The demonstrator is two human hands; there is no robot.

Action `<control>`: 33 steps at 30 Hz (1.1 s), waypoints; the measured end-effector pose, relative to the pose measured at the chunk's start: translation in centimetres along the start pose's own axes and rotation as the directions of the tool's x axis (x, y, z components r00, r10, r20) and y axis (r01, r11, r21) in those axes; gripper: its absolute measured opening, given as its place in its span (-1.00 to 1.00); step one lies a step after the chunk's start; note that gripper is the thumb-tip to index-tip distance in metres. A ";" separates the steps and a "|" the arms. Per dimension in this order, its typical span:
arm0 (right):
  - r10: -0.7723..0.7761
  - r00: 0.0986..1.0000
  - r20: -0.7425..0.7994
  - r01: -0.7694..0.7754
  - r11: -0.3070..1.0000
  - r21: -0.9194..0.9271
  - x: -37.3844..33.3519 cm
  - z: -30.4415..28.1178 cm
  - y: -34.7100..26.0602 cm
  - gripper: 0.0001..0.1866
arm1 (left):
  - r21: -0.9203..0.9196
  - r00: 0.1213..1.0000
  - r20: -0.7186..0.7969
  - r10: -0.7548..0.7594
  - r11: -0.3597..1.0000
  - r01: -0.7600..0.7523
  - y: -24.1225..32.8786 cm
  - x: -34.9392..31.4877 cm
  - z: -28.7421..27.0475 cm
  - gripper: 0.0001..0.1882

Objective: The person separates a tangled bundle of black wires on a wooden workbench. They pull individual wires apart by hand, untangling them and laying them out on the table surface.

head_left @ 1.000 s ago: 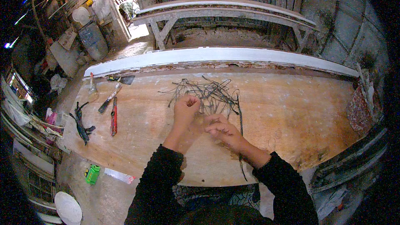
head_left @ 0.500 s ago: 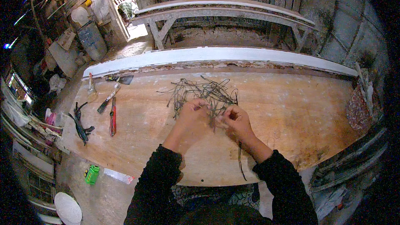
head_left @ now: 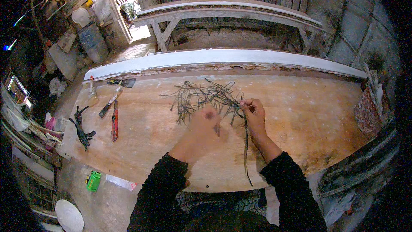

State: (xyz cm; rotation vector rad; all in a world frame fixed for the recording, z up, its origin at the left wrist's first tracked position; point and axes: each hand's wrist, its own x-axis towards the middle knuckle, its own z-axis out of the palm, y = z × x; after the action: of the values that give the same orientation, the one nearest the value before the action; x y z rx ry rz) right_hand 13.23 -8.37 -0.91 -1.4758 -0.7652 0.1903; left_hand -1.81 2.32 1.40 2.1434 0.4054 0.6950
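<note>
A loose tangle of thin dark cords lies on the middle of the wooden table. My right hand is at the tangle's right edge, thumb and fingertips pinched on a dark cord. From that pinch a long cord strand runs down toward the table's near edge. My left hand is at the tangle's near side, smeared by motion, so its fingers do not show clearly. A short dark piece shows beside its fingertips; whether the hand holds it, I cannot tell.
On the table's left lie a red-handled tool, a scraper, a second scraper and a bundle of black strips. A long white board borders the far edge. A speckled bag sits at the right end.
My right hand has moved slightly up and right, and more of the hanging strand shows. My left hand has dropped lower, away from the tangle's middle.
</note>
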 end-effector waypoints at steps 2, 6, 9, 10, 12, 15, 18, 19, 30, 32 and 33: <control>-0.008 0.999 0.040 0.009 0.999 -0.035 -0.5 0.1 -0.8 -0.92 | -0.256 0.964 -0.151 -0.220 0.950 0.177 0.9 0.8 -1.2 -0.82; -0.011 0.952 0.307 -0.006 0.998 0.057 -2.2 1.0 -2.0 -0.91 | -0.303 0.894 -0.328 -0.304 0.931 0.205 -2.1 1.5 -2.0 -0.89; 0.005 0.836 0.549 -0.132 0.972 0.192 -4.3 1.6 -4.7 -0.89 | -0.299 0.898 -0.324 -0.298 0.933 0.202 -1.9 1.6 -2.3 -0.90; -0.012 0.792 0.610 -0.151 0.965 0.216 -4.9 1.9 -5.2 -0.87 | -0.304 0.905 -0.301 -0.300 0.930 0.207 -2.0 1.6 -2.3 -0.91; -0.109 0.695 0.711 -0.124 0.956 0.267 -5.2 2.2 -4.7 -0.81 | -0.312 0.912 -0.288 -0.293 0.929 0.200 -3.1 1.6 -2.0 -0.91; -0.101 0.706 0.701 -0.155 0.944 0.292 -4.8 2.0 -4.8 -0.80 | -0.355 0.917 -0.275 -0.290 0.917 0.184 -3.5 1.5 -1.7 -0.92; -0.097 0.699 0.709 -0.188 0.931 0.314 -4.0 1.8 -4.1 -0.83 | -0.399 0.934 -0.264 -0.239 0.909 0.120 -4.0 1.6 -1.4 -0.94; -0.049 0.699 0.713 -0.230 0.929 0.289 -3.9 1.7 -4.0 -0.85 | -0.410 0.941 -0.261 -0.213 0.907 0.092 -4.3 1.6 -1.3 -0.95; 0.031 0.969 0.244 -0.029 0.999 -0.014 -1.2 0.3 -1.9 -0.93 | -0.412 0.916 0.376 -0.136 0.861 0.297 0.5 -0.5 -0.4 -0.92; -0.018 0.984 0.174 0.031 0.997 -0.069 -0.7 0.0 -1.0 -0.93 | -0.396 0.914 0.405 0.006 0.902 0.170 0.4 -0.9 0.4 -0.89; -0.031 0.987 0.155 0.042 0.996 -0.074 -0.4 -0.2 -0.8 -0.93 | -0.374 0.913 0.404 0.062 0.922 0.103 0.1 -0.9 0.8 -0.88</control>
State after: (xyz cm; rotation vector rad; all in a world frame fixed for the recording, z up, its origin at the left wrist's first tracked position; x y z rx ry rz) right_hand 12.77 -8.90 -0.30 -1.5311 -0.9320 0.2514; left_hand -2.05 1.26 0.78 1.8324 0.0528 0.2642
